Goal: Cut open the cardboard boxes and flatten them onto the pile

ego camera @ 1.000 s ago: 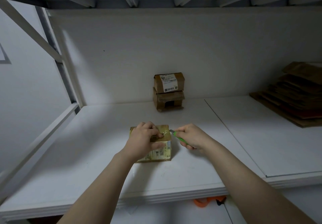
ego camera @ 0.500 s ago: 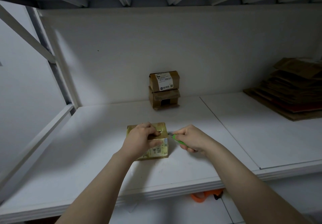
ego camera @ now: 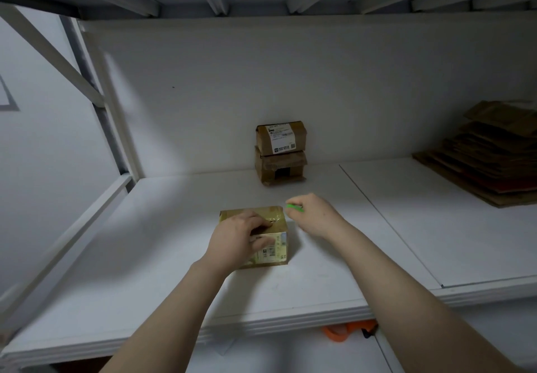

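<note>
Box point(ego camera: 276, 253) under left hand point(ego camera: 235, 239), green cutter point(ego camera: 294, 207) apparently in right hand point(ego camera: 316, 217).

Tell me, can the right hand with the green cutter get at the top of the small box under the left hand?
Probably yes. The right hand holds the green cutter just beside the box at its far right corner, nothing between them. The left hand covers only the near part of the top.

White shelf point(ego camera: 162, 271) with a diagonal brace point(ego camera: 58, 56) at left; orange object point(ego camera: 338, 334) beneath
</note>
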